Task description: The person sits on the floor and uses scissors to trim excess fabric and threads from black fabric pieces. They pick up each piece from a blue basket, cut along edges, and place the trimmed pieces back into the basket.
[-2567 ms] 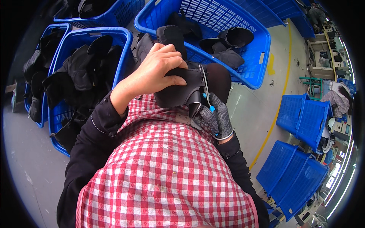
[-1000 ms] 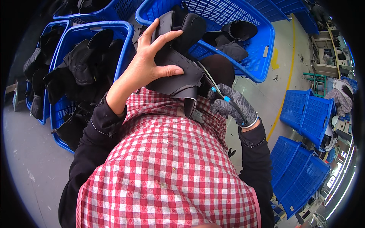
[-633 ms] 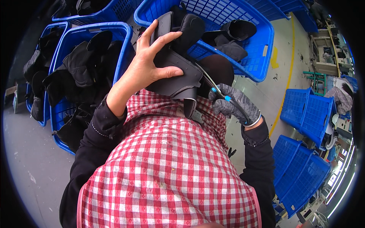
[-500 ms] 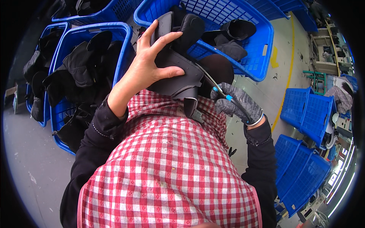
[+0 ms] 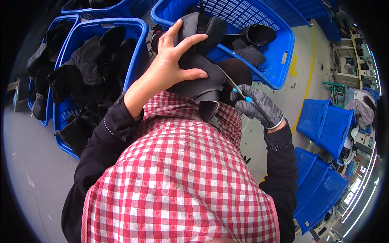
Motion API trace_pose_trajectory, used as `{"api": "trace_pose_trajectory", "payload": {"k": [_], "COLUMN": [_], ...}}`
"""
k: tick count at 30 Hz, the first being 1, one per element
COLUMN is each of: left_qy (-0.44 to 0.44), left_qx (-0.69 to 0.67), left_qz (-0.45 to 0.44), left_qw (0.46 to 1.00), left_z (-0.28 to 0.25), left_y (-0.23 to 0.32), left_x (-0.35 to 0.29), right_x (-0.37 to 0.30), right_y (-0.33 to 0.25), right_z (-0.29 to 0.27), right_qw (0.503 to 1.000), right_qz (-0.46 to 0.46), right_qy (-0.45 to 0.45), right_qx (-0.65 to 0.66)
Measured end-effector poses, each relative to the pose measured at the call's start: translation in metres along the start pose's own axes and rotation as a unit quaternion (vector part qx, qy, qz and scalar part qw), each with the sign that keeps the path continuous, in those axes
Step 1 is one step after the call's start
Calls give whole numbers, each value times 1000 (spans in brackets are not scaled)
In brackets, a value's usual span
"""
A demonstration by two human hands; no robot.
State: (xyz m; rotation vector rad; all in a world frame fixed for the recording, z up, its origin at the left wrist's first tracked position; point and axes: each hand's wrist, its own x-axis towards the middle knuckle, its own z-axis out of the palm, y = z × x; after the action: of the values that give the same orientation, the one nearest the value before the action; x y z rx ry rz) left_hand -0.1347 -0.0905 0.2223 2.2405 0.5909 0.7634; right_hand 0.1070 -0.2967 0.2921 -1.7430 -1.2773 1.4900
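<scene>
My bare left hand [image 5: 170, 60] grips a black stitched piece [image 5: 198, 75] that looks like a padded boot upper. Its fingers are spread across the piece, fingertips at the far edge and thumb pressed on the near face. My right hand [image 5: 258, 106], in a grey knitted glove, is closed around scissors [image 5: 248, 99] with dark handles and blue bands. Their metal blades lie along the upper's right edge; the tips are hard to make out. A curled dark flap [image 5: 208, 108] hangs from the near end of the upper, over my red-and-white checked apron [image 5: 182, 170].
A blue basket [image 5: 279, 79] with black pieces stands just beyond my hands. More filled blue baskets [image 5: 137, 60] stand at the left. Blue crates [image 5: 314, 117] are stacked at the right, beside a yellow floor line [image 5: 310, 81]. Work benches [image 5: 346, 60] stand farther right.
Both hands, the upper and the scissors have shifted slightly right in the view. The hold of each hand looks the same, and the scissors still lie at the upper's right edge.
</scene>
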Motion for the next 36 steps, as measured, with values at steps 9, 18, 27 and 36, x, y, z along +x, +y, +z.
{"api": "trace_pose_trajectory", "payload": {"k": [9,18,27,36], "left_qy": [13,19,31,19], "left_qx": [10,0,-25,-36], "left_qz": [3,0,-43,-66], "left_qw": [1000,1000,998,997], "left_z": [7,9,13,18], "left_y": [7,3,0,-4], "left_x": [0,-4,-5,-9], "right_x": [-1,8,23,30], "right_y": [-2,-12,6,-7], "right_z": [-1,-4,1,2], "right_qw": [1000,997,972,959], "right_qz": [-10,56,-84,-109], "right_qy": [11,-19,63,70], "right_qx": [-27,-47,-210,-254]}}
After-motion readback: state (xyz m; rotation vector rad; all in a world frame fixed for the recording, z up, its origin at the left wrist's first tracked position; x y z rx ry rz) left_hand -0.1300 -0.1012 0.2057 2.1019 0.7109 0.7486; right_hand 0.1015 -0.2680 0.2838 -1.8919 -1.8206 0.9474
